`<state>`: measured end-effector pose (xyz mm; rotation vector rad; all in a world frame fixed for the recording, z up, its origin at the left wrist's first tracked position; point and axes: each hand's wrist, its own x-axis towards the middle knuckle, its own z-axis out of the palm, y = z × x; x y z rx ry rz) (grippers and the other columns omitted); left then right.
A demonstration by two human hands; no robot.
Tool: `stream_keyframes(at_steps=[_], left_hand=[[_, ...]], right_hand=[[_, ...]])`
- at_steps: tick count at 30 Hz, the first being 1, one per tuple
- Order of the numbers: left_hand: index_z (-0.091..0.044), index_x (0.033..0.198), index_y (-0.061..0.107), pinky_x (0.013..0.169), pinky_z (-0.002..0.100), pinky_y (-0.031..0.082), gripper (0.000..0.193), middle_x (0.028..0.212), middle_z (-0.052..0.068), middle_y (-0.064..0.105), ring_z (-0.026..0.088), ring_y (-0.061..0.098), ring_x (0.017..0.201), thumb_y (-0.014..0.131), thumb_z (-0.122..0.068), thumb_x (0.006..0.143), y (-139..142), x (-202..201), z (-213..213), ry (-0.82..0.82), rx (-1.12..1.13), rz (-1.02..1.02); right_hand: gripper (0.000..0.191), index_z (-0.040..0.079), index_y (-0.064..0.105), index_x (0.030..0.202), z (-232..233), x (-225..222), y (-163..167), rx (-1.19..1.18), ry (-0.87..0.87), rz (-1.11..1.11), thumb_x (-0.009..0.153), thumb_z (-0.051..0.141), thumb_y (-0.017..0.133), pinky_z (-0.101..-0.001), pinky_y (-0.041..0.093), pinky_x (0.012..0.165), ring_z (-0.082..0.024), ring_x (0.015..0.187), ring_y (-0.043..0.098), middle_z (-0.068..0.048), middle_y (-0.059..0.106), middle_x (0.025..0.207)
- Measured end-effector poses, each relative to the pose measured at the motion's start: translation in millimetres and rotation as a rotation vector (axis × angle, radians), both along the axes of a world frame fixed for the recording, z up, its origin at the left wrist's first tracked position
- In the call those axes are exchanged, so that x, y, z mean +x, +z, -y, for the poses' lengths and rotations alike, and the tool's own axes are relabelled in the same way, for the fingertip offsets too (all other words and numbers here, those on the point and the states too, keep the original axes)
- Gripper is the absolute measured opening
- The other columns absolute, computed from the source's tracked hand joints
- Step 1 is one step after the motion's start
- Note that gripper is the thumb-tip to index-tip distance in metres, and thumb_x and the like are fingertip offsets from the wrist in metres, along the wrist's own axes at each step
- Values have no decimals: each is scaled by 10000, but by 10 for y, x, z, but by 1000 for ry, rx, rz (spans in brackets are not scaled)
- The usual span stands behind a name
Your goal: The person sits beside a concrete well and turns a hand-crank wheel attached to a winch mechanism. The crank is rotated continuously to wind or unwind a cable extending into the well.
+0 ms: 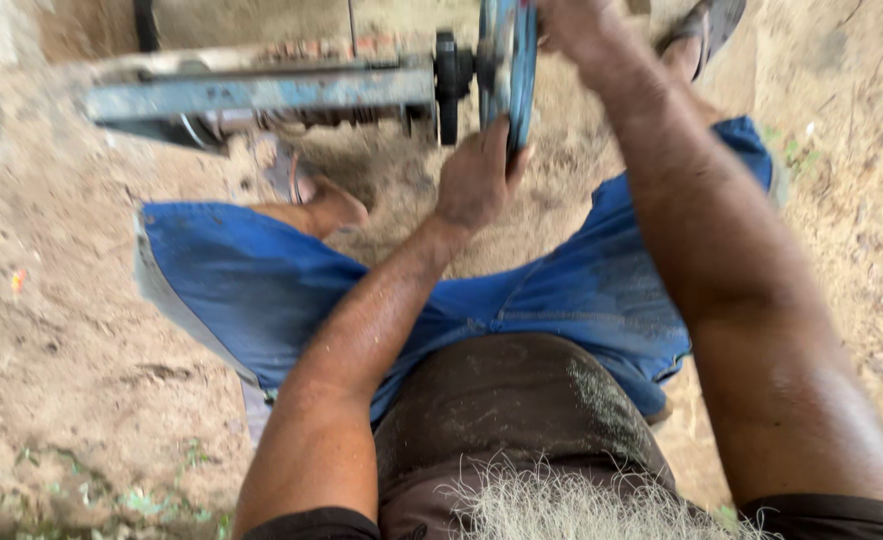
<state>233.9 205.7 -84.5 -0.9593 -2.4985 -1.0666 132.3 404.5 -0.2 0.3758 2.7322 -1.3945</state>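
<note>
A blue metal wheel [508, 60] stands edge-on at the top middle, fixed by a black hub [449, 75] to a long blue-grey machine frame [261, 92]. My left hand [478, 178] grips the wheel's lower rim. My right hand [573, 25] holds the wheel's upper part at the top edge, partly cut off by the frame. Both forearms are dusted with fine debris. I wear blue shorts [261, 285] and a brown shirt.
Sandy, dusty ground [71, 350] surrounds me. My feet in sandals [306, 195] rest under the machine frame; the other sandal [706, 25] is at the top right. Sparse green weeds [131, 495] grow at the lower left.
</note>
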Motion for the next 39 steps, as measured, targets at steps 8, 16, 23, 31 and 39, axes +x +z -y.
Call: stream_keyframes(at_steps=[8, 16, 23, 31, 39], left_hand=[[-60, 1329, 602, 477, 304, 551, 537, 790, 38, 735, 154, 680, 569, 410, -506, 1098, 49, -31, 111, -83, 20, 642], [-40, 1344, 602, 597, 330, 633, 622, 951, 100, 766, 151, 723, 685, 322, -548, 1118, 97, -337, 164, 40, 209, 713], [-66, 1396, 576, 526, 293, 595, 550, 865, 105, 729, 126, 656, 640, 387, -490, 1100, 190, -930, -12, 167, 206, 602], [-62, 1166, 647, 403, 265, 380, 517, 723, -30, 541, 78, 438, 498, 470, -546, 1123, 469, -1578, -576, 108, -41, 528], [0, 1230, 523, 279, 242, 439, 510, 639, -29, 620, 58, 502, 375, 516, -478, 1053, 419, -1590, -841, 200, -195, 585]], right_hand=[[286, -25, 486, 1104, 266, 2, -455, 250, 18, -305, 1107, 237, 602, -373, 558, 590, -219, 649, 705, -126, 692, 740], [326, 1, 366, 1191, 473, 509, -624, 193, -25, -238, 1105, 262, 542, -384, 508, 366, -221, 508, 614, -150, 622, 746], [438, -63, 308, 1282, 662, 1052, -754, 177, -10, -310, 1085, 257, 534, -476, 513, 402, -316, 499, 618, -202, 624, 719], [311, -4, 441, 1139, 744, 1485, -934, 125, -5, -256, 1033, 227, 620, -533, 521, 526, -383, 607, 665, -211, 643, 765], [329, -6, 491, 1117, 605, 1488, -790, 261, 128, 123, 1038, 299, 588, -486, 565, 596, -353, 670, 720, -208, 692, 776]])
